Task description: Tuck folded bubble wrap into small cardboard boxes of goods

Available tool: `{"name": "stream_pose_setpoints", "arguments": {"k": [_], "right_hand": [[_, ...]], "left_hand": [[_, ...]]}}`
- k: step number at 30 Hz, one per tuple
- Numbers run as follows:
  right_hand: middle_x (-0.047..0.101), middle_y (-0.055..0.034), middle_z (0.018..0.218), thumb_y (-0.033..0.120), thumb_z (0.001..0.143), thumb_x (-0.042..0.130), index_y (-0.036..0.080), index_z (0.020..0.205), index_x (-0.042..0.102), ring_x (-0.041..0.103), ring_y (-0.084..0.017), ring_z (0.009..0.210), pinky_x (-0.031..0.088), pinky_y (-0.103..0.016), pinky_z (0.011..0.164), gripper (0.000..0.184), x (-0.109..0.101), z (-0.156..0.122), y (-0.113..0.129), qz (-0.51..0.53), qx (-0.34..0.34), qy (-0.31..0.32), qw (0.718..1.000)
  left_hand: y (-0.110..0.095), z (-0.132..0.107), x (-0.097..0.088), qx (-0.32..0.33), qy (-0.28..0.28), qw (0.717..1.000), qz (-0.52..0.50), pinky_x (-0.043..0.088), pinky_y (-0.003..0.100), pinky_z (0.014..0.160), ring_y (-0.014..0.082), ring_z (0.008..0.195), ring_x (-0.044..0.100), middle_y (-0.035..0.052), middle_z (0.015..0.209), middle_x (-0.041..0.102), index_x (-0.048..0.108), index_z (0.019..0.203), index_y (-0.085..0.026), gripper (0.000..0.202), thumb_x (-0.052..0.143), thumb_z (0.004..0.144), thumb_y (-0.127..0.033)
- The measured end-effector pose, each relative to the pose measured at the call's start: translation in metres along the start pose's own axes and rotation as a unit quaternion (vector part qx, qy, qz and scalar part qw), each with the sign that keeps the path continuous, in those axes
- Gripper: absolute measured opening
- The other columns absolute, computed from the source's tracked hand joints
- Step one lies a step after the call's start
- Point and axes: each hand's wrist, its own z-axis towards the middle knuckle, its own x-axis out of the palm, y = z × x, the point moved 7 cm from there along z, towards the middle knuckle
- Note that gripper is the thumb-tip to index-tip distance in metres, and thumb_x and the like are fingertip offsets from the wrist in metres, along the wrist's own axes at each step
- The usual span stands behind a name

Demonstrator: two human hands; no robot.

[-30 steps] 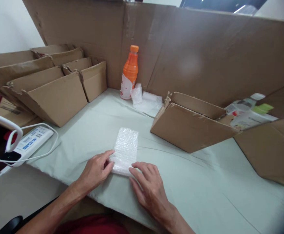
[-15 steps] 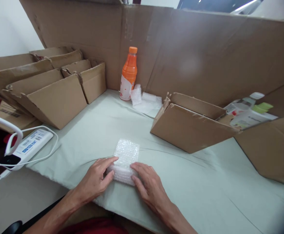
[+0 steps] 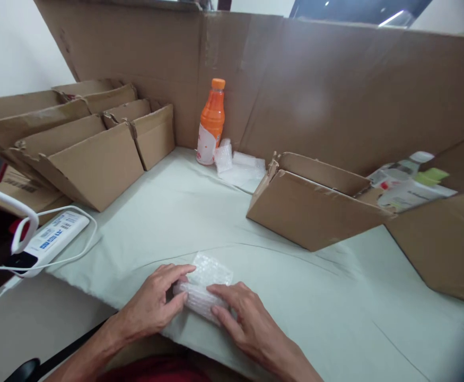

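A partly rolled sheet of bubble wrap [image 3: 202, 301] lies near the front edge of the table, its loose end flat on the cloth beyond the roll. My left hand [image 3: 158, 297] holds the left end of the roll between thumb and fingers. At the right end, my right hand [image 3: 242, 313] grips it the same way, with the index finger on top and the thumb at the near side. Whether anything is inside the roll is hidden.
An orange-capped bottle [image 3: 211, 124] stands at the back beside folded bubble wrap [image 3: 242, 165]. Cardboard boxes stand at the left [image 3: 96, 164] and right [image 3: 319, 212]; bottles and a pouch [image 3: 412, 193] lie behind the right one. A white power strip [image 3: 59, 239] with cables sits at the left edge.
The bubble wrap is rolled further, so its flat loose end is shorter. The roll has turned, its right end now nearer me. Both hands still hold its ends.
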Motion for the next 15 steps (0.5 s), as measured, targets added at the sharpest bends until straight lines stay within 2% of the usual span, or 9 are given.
{"name": "stream_pose_setpoints", "arguments": {"k": [3, 5, 8, 11, 13, 15], "right_hand": [[0.072, -0.0088, 0.116, 0.020, 0.094, 0.057, 0.022, 0.122, 0.062, 0.066, -0.025, 0.101, 0.050, -0.043, 0.091, 0.028, -0.008, -0.007, 0.003, -0.053, -0.003, -0.041, 0.998], [0.069, -0.0125, 0.122, 0.019, 0.089, 0.062, 0.019, 0.120, 0.063, 0.065, -0.028, 0.102, 0.050, -0.044, 0.088, 0.031, -0.009, -0.010, 0.008, -0.085, -0.020, -0.065, 0.994], [0.068, -0.0129, 0.122, 0.019, 0.084, 0.067, 0.019, 0.120, 0.062, 0.064, -0.029, 0.098, 0.050, -0.045, 0.083, 0.037, -0.003, -0.011, 0.014, -0.105, -0.046, -0.056, 0.992], [0.073, -0.0097, 0.111, 0.016, 0.087, 0.061, 0.020, 0.116, 0.064, 0.066, -0.026, 0.091, 0.050, -0.043, 0.080, 0.029, 0.000, -0.008, 0.004, -0.080, -0.029, -0.069, 0.994], [0.075, -0.0083, 0.106, 0.017, 0.091, 0.057, 0.020, 0.114, 0.066, 0.068, -0.024, 0.090, 0.051, -0.040, 0.082, 0.025, -0.003, -0.006, -0.010, -0.017, 0.022, -0.099, 0.995], [0.076, -0.0079, 0.108, 0.023, 0.093, 0.056, 0.020, 0.114, 0.067, 0.069, -0.024, 0.095, 0.053, -0.038, 0.084, 0.024, -0.005, -0.004, -0.023, 0.064, 0.079, -0.114, 0.988]], "left_hand": [[0.000, 0.008, 0.005, -0.012, -0.004, 1.000, 0.014, 0.052, 0.038, 0.091, 0.0215, 0.096, 0.065, 0.0056, 0.105, 0.072, 0.063, 0.127, -0.022, 0.040, 0.055, 0.087, -0.020], [0.000, 0.016, 0.007, -0.012, -0.025, 0.999, 0.028, 0.050, 0.042, 0.094, 0.0237, 0.098, 0.065, 0.0078, 0.109, 0.073, 0.064, 0.125, -0.020, 0.038, 0.054, 0.088, -0.022], [0.004, 0.022, 0.008, -0.034, -0.061, 0.997, 0.021, 0.051, 0.045, 0.092, 0.0257, 0.097, 0.065, 0.0094, 0.107, 0.071, 0.064, 0.123, -0.019, 0.036, 0.054, 0.089, -0.028], [0.017, 0.016, 0.006, -0.111, -0.082, 0.988, -0.065, 0.054, 0.040, 0.081, 0.0240, 0.093, 0.065, 0.0103, 0.111, 0.067, 0.060, 0.128, -0.020, 0.043, 0.055, 0.090, -0.040], [0.026, 0.007, 0.005, -0.180, -0.092, 0.966, -0.164, 0.056, 0.038, 0.081, 0.0237, 0.097, 0.066, 0.0134, 0.123, 0.063, 0.052, 0.135, -0.019, 0.054, 0.057, 0.089, -0.047], [0.029, 0.000, 0.009, -0.219, -0.078, 0.932, -0.277, 0.056, 0.039, 0.088, 0.0255, 0.107, 0.066, 0.0175, 0.133, 0.058, 0.040, 0.144, -0.017, 0.070, 0.062, 0.086, -0.049]]}}
